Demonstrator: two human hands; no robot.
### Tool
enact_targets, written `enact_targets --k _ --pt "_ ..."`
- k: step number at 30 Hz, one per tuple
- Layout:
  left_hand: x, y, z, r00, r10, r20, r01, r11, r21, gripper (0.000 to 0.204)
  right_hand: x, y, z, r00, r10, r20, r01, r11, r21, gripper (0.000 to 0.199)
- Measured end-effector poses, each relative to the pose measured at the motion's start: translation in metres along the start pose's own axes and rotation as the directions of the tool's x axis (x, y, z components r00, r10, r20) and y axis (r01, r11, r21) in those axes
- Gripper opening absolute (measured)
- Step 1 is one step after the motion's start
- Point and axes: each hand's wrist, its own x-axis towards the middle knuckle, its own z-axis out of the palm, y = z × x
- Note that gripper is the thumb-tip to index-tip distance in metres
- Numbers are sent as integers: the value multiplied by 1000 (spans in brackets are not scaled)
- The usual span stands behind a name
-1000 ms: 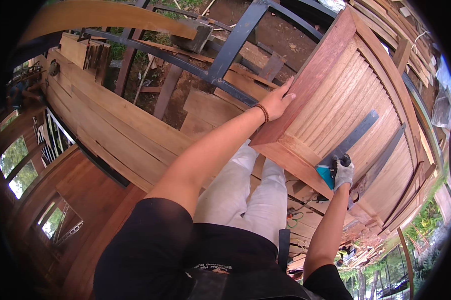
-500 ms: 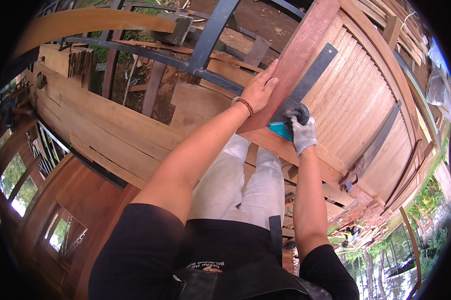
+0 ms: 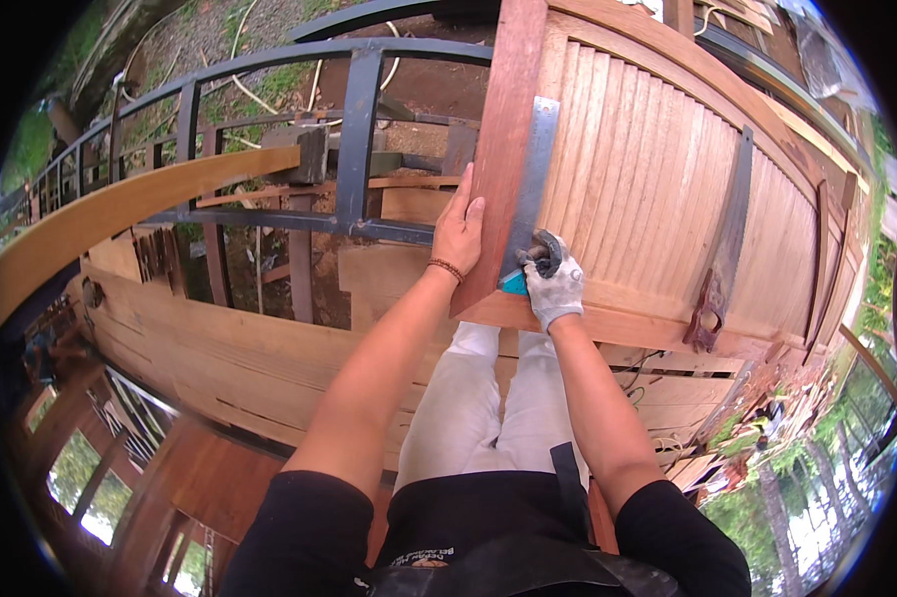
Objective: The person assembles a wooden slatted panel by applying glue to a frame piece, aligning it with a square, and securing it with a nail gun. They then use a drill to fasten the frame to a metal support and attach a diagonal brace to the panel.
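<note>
Square (image 3: pixel 532 184) shifted beside reddish board (image 3: pixel 505 119) | black shirt (image 3: pixel 508 512): white lettering (image 3: pixel 409 558)

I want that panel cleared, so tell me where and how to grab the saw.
Take the saw by its brown handle, probably best from the near side: the handle lies over the near rail, its finger opening showing, while the blade points away across the slatted panel.

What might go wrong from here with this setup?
The square held by the gloved right hand could skew if that grip shifts. The handsaw lies on the louvered panel with no hand on it, so a bump might slide it off. The left hand, bare against the edge of the reddish board, might pick up a splinter.
</note>
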Motion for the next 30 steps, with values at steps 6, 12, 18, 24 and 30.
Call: enact_targets --k 6,12,18,24,30 --pt "-1 5 0 1000 -9 12 9 1000 5 52 10 -1 -1 991 125 42 -126 992 4 34" --pt "0 1 1 1000 11 4 -11 1000 20 51 15 -10 -10 977 167 136 -151 981 -123 25" --pt "2 4 -1 999 15 33 -17 997 73 52 15 -6 -10 978 158 134 -153 987 -43 23" --pt "0 7 -2 1000 13 14 -13 998 58 51 16 9 -4 976 157 154 -155 988 -24 25" --pt "1 7 0 1000 1 15 -2 999 47 51 19 12 -5 980 115 165 -112 993 -28 24"
